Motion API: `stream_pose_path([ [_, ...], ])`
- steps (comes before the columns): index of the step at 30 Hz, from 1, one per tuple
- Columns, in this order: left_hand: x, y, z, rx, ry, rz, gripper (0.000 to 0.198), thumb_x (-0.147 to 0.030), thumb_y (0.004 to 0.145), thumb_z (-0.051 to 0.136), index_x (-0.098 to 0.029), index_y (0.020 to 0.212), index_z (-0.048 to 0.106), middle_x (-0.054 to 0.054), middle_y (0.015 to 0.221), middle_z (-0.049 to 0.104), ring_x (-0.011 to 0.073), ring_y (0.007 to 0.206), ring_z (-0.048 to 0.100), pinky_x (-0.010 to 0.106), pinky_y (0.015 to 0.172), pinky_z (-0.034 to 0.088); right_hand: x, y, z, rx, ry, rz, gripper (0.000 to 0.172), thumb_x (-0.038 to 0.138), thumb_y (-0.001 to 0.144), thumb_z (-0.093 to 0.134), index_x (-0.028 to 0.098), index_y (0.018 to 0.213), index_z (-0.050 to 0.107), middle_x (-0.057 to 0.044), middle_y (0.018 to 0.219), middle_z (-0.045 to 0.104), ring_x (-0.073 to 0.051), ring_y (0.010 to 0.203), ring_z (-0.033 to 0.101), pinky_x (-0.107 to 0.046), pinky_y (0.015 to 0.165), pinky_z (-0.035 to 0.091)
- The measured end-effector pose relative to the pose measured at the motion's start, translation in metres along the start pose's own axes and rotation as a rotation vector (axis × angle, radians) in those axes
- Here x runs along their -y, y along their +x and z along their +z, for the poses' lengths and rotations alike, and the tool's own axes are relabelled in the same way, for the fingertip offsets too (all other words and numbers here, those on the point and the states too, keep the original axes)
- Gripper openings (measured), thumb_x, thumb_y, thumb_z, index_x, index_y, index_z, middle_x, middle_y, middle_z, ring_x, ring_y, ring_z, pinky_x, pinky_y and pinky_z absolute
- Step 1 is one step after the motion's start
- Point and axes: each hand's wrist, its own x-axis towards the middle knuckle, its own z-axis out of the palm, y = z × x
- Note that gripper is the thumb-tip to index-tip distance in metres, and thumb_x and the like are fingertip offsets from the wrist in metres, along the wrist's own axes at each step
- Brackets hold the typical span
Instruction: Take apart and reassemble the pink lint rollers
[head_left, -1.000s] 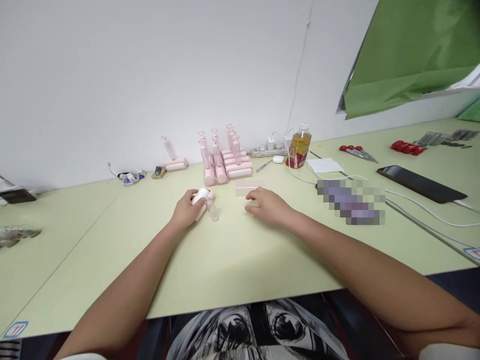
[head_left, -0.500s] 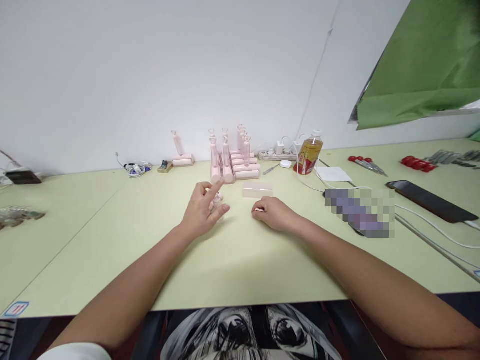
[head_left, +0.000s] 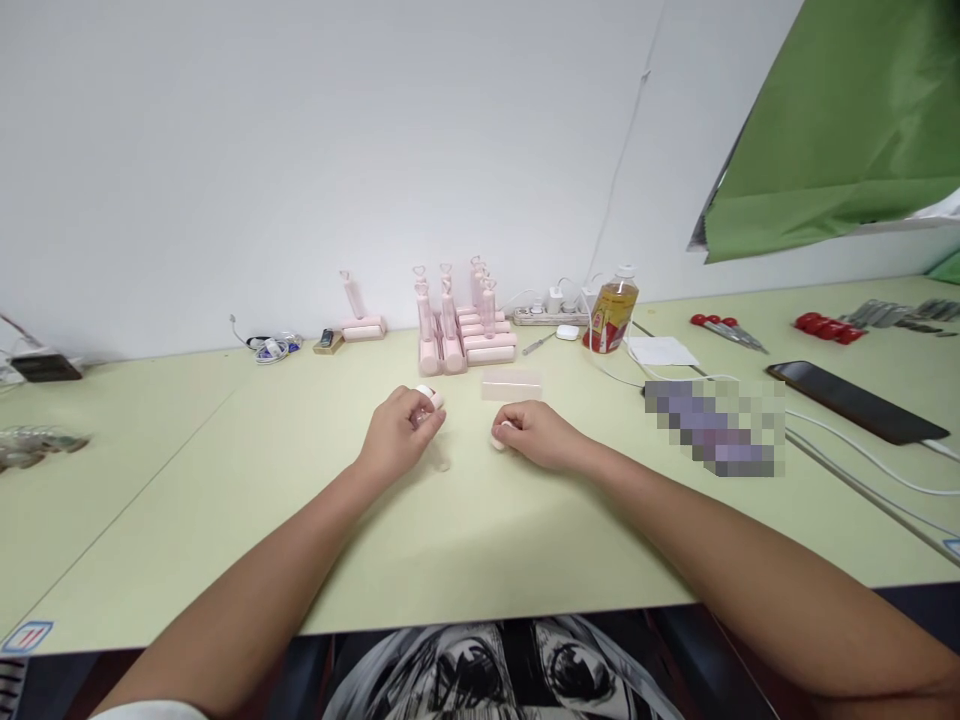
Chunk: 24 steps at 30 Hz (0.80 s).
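Pinching a pink-and-white piece (head_left: 429, 396) clear of the table (head_left: 225, 480), the left hand (head_left: 397, 440) rests its wrist for steadiness; the right hand (head_left: 544, 437) curls its grip round a white piece (head_left: 498, 437) just beside it.

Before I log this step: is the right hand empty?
No, the right hand pinches a small white piece at its fingertips.
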Motion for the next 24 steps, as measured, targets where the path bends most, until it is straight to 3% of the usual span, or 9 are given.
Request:
stream_pose_path([
  [4, -0.0034, -0.0018, 0.0044, 0.000, -0.450, -0.257, 0.034, -0.045, 0.078, 0.068, -0.020, 0.071, 0.047, -0.005, 0.054, 0.054, 0.0095, 0.042, 0.048, 0.022, 0.042, 0.037, 0.0045, -0.0021, 0.0075, 0.013, 0.380, -0.012, 0.012, 0.031, 0.080, 0.058, 0.019, 0.078, 0.055, 0.004, 0.059, 0.057, -0.010, 0.049, 0.048, -0.021, 0.047, 0.036],
  [10, -0.0067, -0.0032, 0.0064, -0.008, -0.692, -0.226, 0.038, -0.045, 0.073, 0.074, -0.018, 0.069, 0.048, -0.004, 0.057, 0.057, 0.0088, 0.044, 0.053, 0.021, 0.044, 0.042, 0.0021, -0.0003, 0.0092, 0.004, 0.619, -0.088, 0.028, 0.038, 0.077, 0.068, 0.020, 0.085, 0.048, 0.004, 0.067, 0.061, -0.009, 0.051, 0.054, -0.023, 0.050, 0.045],
  [14, -0.0082, -0.0046, 0.0080, 0.043, -0.744, -0.230, 0.038, -0.048, 0.075, 0.073, -0.018, 0.071, 0.049, -0.004, 0.059, 0.057, 0.0093, 0.046, 0.055, 0.023, 0.047, 0.045, 0.0000, 0.0004, 0.0087, 0.055, 0.631, -0.129, 0.036, 0.046, 0.079, 0.067, 0.019, 0.098, 0.052, 0.006, 0.065, 0.056, -0.009, 0.051, 0.053, -0.024, 0.051, 0.046],
  [18, -0.0095, -0.0056, 0.0081, 0.089, -0.743, -0.189, 0.038, -0.051, 0.077, 0.069, -0.018, 0.074, 0.052, -0.003, 0.058, 0.056, 0.0101, 0.048, 0.054, 0.024, 0.049, 0.046, 0.0029, -0.0010, 0.0084, 0.093, 0.605, -0.141, 0.039, 0.053, 0.080, 0.066, 0.017, 0.093, 0.059, 0.003, 0.071, 0.057, -0.009, 0.054, 0.055, -0.025, 0.053, 0.049],
  [24, -0.0066, -0.0062, 0.0040, 0.129, -0.378, 0.024, 0.028, -0.044, 0.074, 0.073, -0.019, 0.085, 0.067, 0.002, 0.079, 0.067, 0.0116, 0.060, 0.055, 0.024, 0.055, 0.045, 0.0048, -0.0017, 0.0052, 0.038, 0.626, -0.149, 0.038, 0.050, 0.076, 0.071, 0.016, 0.091, 0.063, 0.001, 0.072, 0.063, -0.010, 0.054, 0.058, -0.027, 0.054, 0.052],
])
